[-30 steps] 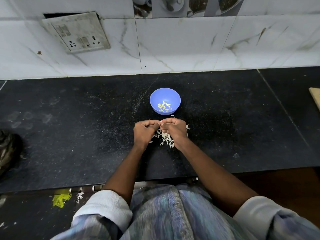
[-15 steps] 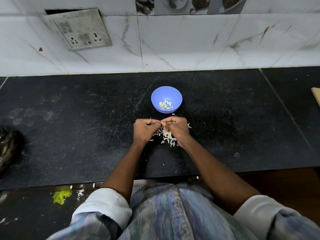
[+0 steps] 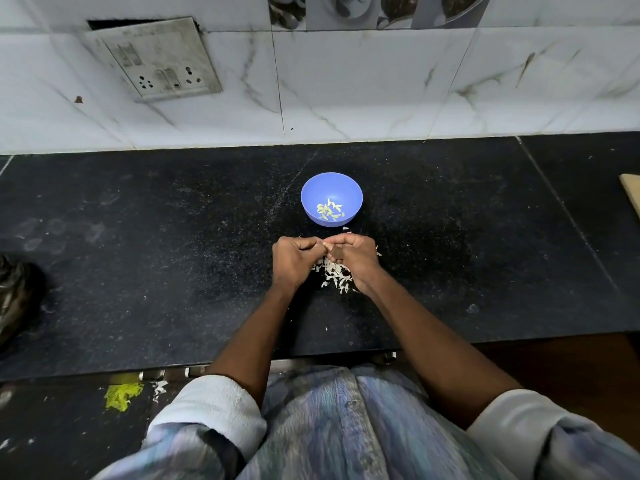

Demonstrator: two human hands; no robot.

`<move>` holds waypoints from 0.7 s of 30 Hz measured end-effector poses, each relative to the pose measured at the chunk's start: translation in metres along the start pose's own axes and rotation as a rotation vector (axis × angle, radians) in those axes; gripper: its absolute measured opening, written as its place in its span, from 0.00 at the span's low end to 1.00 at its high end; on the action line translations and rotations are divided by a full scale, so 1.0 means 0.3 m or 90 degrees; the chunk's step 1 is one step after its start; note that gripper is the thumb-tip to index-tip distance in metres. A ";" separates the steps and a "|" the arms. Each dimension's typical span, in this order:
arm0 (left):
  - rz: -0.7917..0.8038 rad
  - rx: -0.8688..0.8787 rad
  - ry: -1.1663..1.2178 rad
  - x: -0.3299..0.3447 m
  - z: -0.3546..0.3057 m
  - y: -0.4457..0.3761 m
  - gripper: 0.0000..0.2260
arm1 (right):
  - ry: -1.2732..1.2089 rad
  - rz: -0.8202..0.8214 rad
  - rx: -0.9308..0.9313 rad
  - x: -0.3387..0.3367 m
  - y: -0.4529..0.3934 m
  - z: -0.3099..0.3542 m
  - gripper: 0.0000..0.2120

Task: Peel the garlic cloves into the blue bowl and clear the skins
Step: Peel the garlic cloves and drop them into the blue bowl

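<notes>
A small blue bowl (image 3: pixel 331 188) stands on the black counter (image 3: pixel 138 254) and holds several pale peeled garlic cloves (image 3: pixel 329 211). Just in front of it my left hand (image 3: pixel 294 259) and my right hand (image 3: pixel 356 256) meet with curled fingers. Between their fingertips they pinch a small garlic clove (image 3: pixel 325 243), mostly hidden by the fingers. A heap of white garlic skins (image 3: pixel 334 277) lies on the counter under and between my hands.
A tiled wall with a switch and socket plate (image 3: pixel 156 60) backs the counter. A dark object (image 3: pixel 14 292) sits at the left edge, and a wooden board corner (image 3: pixel 632 192) shows at the right. A yellow scrap (image 3: pixel 123 394) lies below the counter's front edge.
My hands stay together in front of the bowl, working the clove with only small finger movements. The view has shifted slightly.
</notes>
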State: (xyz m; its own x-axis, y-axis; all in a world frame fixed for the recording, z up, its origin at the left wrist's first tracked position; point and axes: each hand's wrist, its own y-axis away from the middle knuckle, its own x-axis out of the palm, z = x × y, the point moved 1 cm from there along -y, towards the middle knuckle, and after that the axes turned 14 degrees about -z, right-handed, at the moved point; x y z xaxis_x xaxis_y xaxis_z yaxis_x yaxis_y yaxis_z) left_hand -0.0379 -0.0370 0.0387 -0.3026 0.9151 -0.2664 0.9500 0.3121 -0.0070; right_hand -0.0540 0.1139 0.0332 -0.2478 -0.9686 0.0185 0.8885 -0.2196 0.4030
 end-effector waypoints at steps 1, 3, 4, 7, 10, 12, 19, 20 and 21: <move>0.007 -0.023 0.028 -0.001 0.003 -0.002 0.09 | -0.009 0.002 0.012 0.000 -0.001 0.001 0.05; 0.006 -0.075 0.082 0.000 0.013 -0.006 0.09 | -0.021 0.008 0.025 0.003 -0.004 0.003 0.05; 0.002 -0.097 0.098 0.001 0.016 -0.007 0.08 | -0.020 0.011 0.024 0.004 -0.006 0.002 0.06; -0.019 -0.130 0.101 0.002 0.024 -0.009 0.06 | -0.008 0.019 0.006 0.007 -0.003 0.000 0.08; -0.041 -0.117 0.054 -0.003 0.022 -0.009 0.05 | -0.007 0.035 -0.003 0.009 -0.001 -0.005 0.09; -0.051 -0.111 0.035 -0.001 0.017 -0.006 0.04 | -0.002 0.035 -0.006 0.008 0.001 -0.004 0.10; -0.031 -0.117 0.035 0.013 0.025 -0.007 0.05 | -0.036 0.008 0.020 0.012 -0.006 -0.017 0.08; -0.027 -0.121 0.036 0.014 0.027 -0.005 0.05 | -0.058 0.009 0.035 0.015 -0.005 -0.018 0.08; -0.023 -0.120 0.033 0.015 0.033 -0.005 0.05 | -0.085 0.010 0.053 0.017 -0.003 -0.018 0.07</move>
State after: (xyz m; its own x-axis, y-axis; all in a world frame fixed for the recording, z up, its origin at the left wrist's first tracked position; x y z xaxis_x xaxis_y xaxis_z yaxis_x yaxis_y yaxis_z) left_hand -0.0400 -0.0358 0.0280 -0.3440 0.9132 -0.2185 0.9090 0.3822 0.1662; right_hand -0.0541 0.1087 0.0280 -0.2885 -0.9465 0.1446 0.8590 -0.1892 0.4757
